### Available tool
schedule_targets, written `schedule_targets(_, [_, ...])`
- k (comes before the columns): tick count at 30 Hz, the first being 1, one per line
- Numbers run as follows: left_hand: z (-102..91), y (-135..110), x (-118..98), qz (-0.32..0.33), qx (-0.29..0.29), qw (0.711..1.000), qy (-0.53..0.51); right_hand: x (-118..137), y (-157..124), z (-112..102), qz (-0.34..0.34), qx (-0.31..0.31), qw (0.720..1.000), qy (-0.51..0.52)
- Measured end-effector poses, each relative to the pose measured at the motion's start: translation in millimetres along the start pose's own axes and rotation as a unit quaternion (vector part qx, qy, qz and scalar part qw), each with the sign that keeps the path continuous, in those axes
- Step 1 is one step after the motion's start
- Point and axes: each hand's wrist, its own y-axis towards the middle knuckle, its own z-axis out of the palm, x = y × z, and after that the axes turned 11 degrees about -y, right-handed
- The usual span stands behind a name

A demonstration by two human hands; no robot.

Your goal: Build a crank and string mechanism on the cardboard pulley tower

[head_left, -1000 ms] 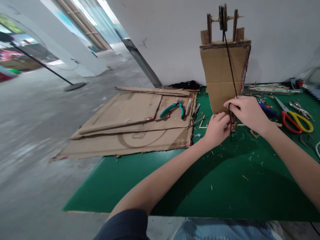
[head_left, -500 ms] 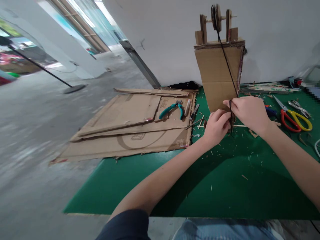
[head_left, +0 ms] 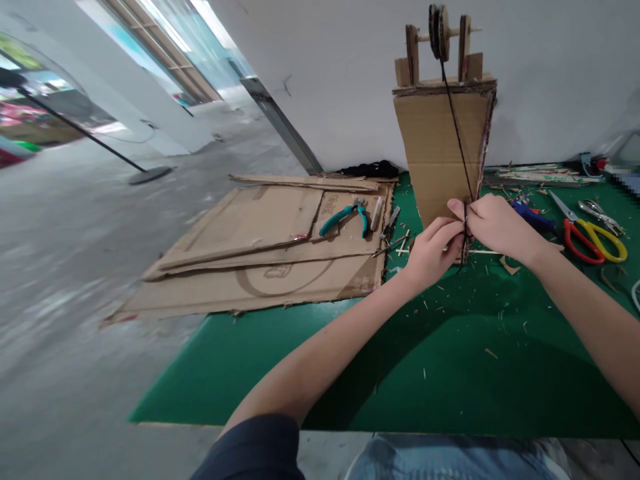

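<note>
A tall cardboard tower (head_left: 440, 143) stands at the back of the green table, against the wall. On top, a cardboard pulley wheel (head_left: 439, 33) sits on a wooden stick between two uprights. From the wheel a black cord (head_left: 457, 133) slants down the tower's front to my hands. My left hand (head_left: 437, 248) pinches the cord near its lower end, fingers closed. My right hand (head_left: 493, 223), also closed, grips the cord just above and to the right, with a strand crossing its fingertips. The tower's foot is partly hidden behind both hands.
Flat cardboard sheets (head_left: 240, 230) lie at the left, with teal-handled pliers (head_left: 345, 217) and a utility knife (head_left: 390, 223) near their right edge. Red-and-yellow scissors (head_left: 587, 233) and a blue tool (head_left: 533, 217) are at the right. Scraps dot the green table (head_left: 350, 363).
Both hands remain at the cord, and their fingertips have drawn closer together around it. The left fingers have shifted slightly. The whole view has moved a little.
</note>
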Motion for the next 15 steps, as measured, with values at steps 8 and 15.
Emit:
schedule_targets(8, [0.6,1.5,-0.7,-0.046,-0.024,0.999,-0.008,-2.1,0.7,-0.3,0.004,-0.049,0.999,-0.019])
schedule_targets(15, [0.0,4.3,0.1,-0.071,-0.033,0.996,-0.030,-2.9,0.2,-0.6,-0.001,-0.108,0.991,-0.081])
